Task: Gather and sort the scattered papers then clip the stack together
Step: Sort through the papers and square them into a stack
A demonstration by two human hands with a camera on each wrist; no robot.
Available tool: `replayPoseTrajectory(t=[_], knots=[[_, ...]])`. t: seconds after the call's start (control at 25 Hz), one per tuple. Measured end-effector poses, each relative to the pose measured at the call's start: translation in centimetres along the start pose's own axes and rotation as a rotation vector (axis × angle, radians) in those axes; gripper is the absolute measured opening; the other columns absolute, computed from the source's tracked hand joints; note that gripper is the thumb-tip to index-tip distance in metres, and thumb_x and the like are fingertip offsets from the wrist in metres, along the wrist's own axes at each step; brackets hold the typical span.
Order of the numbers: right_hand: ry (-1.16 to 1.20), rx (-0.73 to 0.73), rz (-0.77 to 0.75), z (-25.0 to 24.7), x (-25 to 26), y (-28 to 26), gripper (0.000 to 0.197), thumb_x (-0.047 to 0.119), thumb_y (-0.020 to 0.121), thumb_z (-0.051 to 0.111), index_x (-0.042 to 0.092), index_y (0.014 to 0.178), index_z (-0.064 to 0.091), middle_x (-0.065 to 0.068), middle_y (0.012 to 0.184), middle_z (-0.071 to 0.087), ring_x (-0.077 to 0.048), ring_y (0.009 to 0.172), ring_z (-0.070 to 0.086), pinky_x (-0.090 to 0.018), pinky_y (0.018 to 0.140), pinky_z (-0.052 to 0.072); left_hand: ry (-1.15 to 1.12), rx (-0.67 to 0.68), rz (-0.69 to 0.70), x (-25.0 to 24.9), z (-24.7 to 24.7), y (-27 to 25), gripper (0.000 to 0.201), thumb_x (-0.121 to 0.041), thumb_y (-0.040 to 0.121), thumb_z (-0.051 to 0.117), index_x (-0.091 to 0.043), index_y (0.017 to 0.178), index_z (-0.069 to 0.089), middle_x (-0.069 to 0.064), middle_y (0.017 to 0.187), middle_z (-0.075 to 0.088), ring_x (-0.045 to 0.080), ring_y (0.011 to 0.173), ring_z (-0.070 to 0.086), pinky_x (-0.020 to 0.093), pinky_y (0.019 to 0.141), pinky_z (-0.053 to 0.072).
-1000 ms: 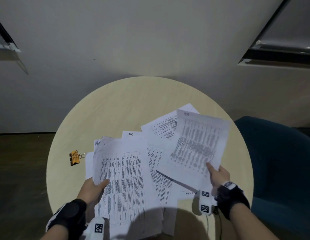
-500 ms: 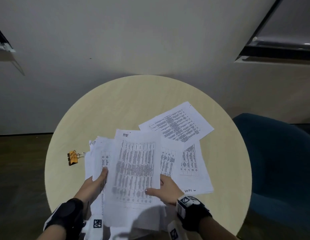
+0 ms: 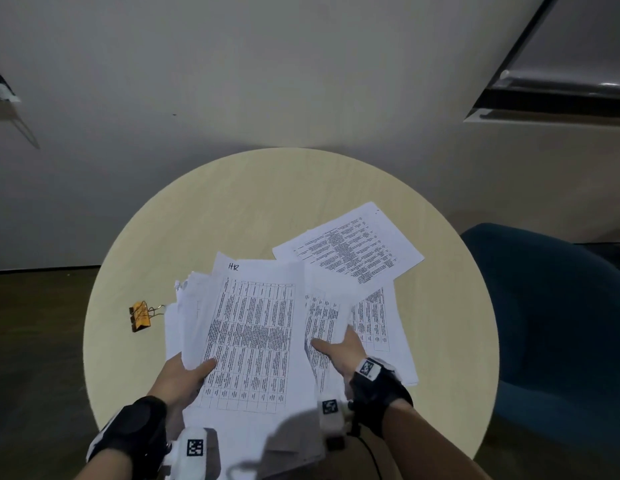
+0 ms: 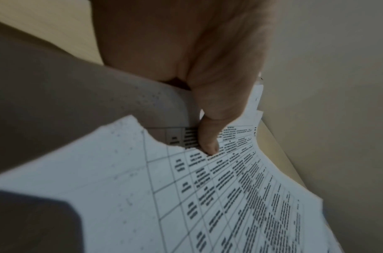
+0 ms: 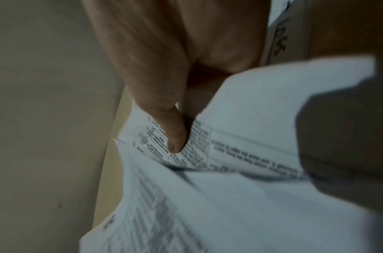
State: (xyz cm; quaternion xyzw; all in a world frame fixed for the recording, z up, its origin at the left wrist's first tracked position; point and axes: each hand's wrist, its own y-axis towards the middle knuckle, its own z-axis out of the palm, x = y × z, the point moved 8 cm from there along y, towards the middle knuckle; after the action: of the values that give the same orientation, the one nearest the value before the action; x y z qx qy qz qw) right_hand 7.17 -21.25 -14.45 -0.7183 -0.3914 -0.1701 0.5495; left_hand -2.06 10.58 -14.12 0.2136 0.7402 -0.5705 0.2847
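Observation:
My left hand (image 3: 194, 368) grips a loose stack of printed papers (image 3: 256, 327) at its near left edge, slightly above the round table. The thumb lies on the top sheet, marked "HR"; the left wrist view shows the thumb (image 4: 208, 137) pressing the table print. My right hand (image 3: 332, 346) pinches the near edge of another printed sheet (image 3: 324, 317) just right of the stack, thumb on top, as the right wrist view confirms for this hand (image 5: 175, 137). Two more sheets lie flat: one angled at the far right (image 3: 350, 251), one beside my right hand (image 3: 374, 317). An orange binder clip (image 3: 140, 315) lies left of the stack.
The pale round table (image 3: 267, 202) stands against a white wall. A dark blue chair (image 3: 561, 323) sits close to its right edge. Dark floor lies on the left. The table's far half is bare.
The "HR" sheet carried by my right hand landed on top of the left hand's stack. My right hand then let go, shifted right and pinched another sheet.

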Motion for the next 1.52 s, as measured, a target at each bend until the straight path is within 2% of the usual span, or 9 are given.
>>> replayPoseTrajectory(t=[0.2,0.4,0.52,0.76,0.88,1.0,1.08,1.2,1.52], knots=[[0.001,-0.42,-0.063,-11.9,1.7,-2.3,0.036,0.022,0.082,0.074,-0.001,0.109,0.065,-0.019,0.104,0.07,-0.03,0.084,0.064,-0.043,0.081,0.055,-0.05,0.067,-0.012,0.4,-0.7,0.1,0.026,-0.029,0.093,0.059,-0.004,0.102,0.059,0.015,0.093,0.064,0.028,0.082,0.057,0.038,0.08,0.044],[0.282,-0.488,-0.116,-21.9,2.8,-3.0,0.052,0.03,0.084,0.073,0.003,0.127,0.059,-0.011,0.121,0.065,-0.03,0.106,0.063,-0.037,0.095,0.047,0.151,0.104,0.069,-1.5,-0.1,-1.4,0.008,-0.012,0.093,0.06,-0.015,0.1,0.058,0.005,0.09,0.068,0.027,0.083,0.062,0.033,0.076,0.047],[0.277,-0.329,-0.15,-19.2,3.9,-2.5,0.053,0.038,0.068,0.084,0.012,0.112,0.068,-0.008,0.112,0.071,-0.025,0.094,0.069,-0.043,0.09,0.054,0.206,0.094,0.074,-2.1,0.0,-1.3,0.015,-0.01,0.086,0.069,-0.012,0.099,0.061,0.009,0.093,0.071,0.033,0.092,0.065,0.044,0.091,0.051],[-0.102,-0.016,-0.257,-1.4,5.4,-3.9,0.014,0.018,0.082,0.074,0.016,0.093,0.066,0.003,0.08,0.065,-0.014,0.071,0.063,-0.023,0.062,0.05,-0.04,0.048,-0.033,-1.8,1.4,-1.1,0.073,-0.071,0.076,0.057,-0.014,0.122,0.059,0.01,0.118,0.066,0.028,0.104,0.065,0.044,0.092,0.052],[-0.167,0.145,-0.273,2.8,5.5,-3.9,0.035,0.034,0.081,0.074,0.024,0.111,0.06,0.012,0.097,0.065,-0.006,0.084,0.064,-0.022,0.074,0.055,-0.049,0.077,-0.016,-2.8,2.0,-1.7,0.074,-0.07,0.058,0.074,-0.011,0.1,0.058,0.006,0.093,0.066,0.025,0.084,0.061,0.036,0.081,0.051],[-0.065,-0.219,-0.204,-4.2,5.9,0.1,0.055,0.044,0.085,0.067,0.015,0.129,0.053,0.006,0.123,0.059,-0.02,0.111,0.059,-0.036,0.098,0.048,0.191,0.075,0.062,-2.8,1.7,-1.9,0.036,-0.031,0.074,0.08,-0.005,0.087,0.059,0.001,0.054,0.052,0.018,0.052,0.044,0.027,0.059,0.038],[-0.153,-0.551,0.034,-11.5,4.8,3.0,0.072,0.056,0.084,0.06,0.004,0.133,0.048,-0.015,0.135,0.052,-0.034,0.123,0.05,-0.043,0.103,0.042,0.269,0.066,0.08,-2.4,1.3,-1.5,0.016,-0.021,0.086,0.069,-0.01,0.094,0.061,-0.007,0.052,0.053,0.012,0.045,0.043,0.022,0.053,0.035],[-0.264,-0.604,0.348,-15.6,4.2,5.4,0.09,0.07,0.077,0.054,-0.001,0.131,0.039,-0.022,0.136,0.038,-0.038,0.126,0.039,-0.047,0.106,0.036,0.322,0.088,0.052,-2.2,0.7,-1.0,0.017,-0.017,0.093,0.059,-0.011,0.11,0.058,-0.012,0.051,0.05,0.007,0.047,0.043,0.024,0.051,0.034],[-0.297,-0.591,0.152,-11.9,7.7,10.5,0.108,0.056,0.062,0.081,0.008,0.142,0.027,-0.019,0.136,0.043,-0.037,0.126,0.042,-0.05,0.103,0.038,0.308,0.081,0.029,-2.0,0.6,-0.6,0.026,-0.014,0.093,0.059,-0.01,0.119,0.058,-0.014,0.052,0.062,0.002,0.048,0.051,0.022,0.054,0.04]])
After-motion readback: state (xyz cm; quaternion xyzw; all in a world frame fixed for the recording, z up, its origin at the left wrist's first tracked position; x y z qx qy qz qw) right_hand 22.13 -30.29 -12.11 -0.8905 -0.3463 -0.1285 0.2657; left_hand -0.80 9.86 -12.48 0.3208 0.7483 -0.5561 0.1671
